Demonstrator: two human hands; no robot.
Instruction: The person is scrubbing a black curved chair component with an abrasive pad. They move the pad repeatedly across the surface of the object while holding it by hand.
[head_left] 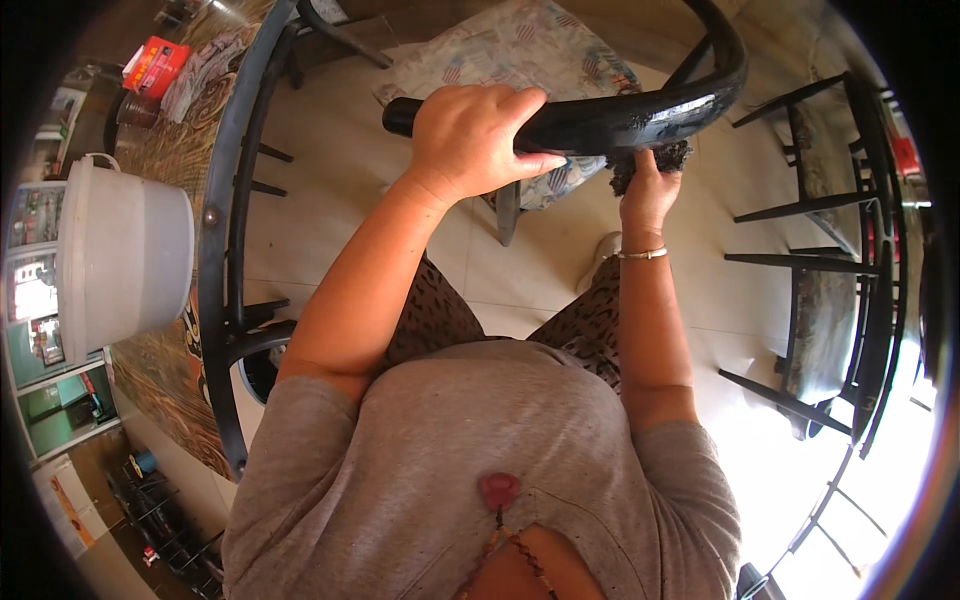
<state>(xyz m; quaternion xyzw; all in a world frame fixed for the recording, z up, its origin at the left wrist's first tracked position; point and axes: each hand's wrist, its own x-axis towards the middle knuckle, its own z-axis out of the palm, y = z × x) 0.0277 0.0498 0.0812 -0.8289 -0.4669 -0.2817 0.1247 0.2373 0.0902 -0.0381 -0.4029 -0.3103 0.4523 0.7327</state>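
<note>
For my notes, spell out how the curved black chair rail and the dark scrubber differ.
The curved black chair rail is smooth and glossy, while the dark scrubber looks rough and crinkled. The rail is long and sweeps in an arc; the scrubber is a short, bunched wad. The left hand grips the rail near one end; the right hand holds the scrubber by the rail's lower edge. Both are dark.

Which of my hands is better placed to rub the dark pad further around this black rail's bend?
Probably the right hand: it holds the dark pad at the black rail, nearer the bend. The left hand grips the rail closer to its blunt end and seems better suited to steadying.
</note>
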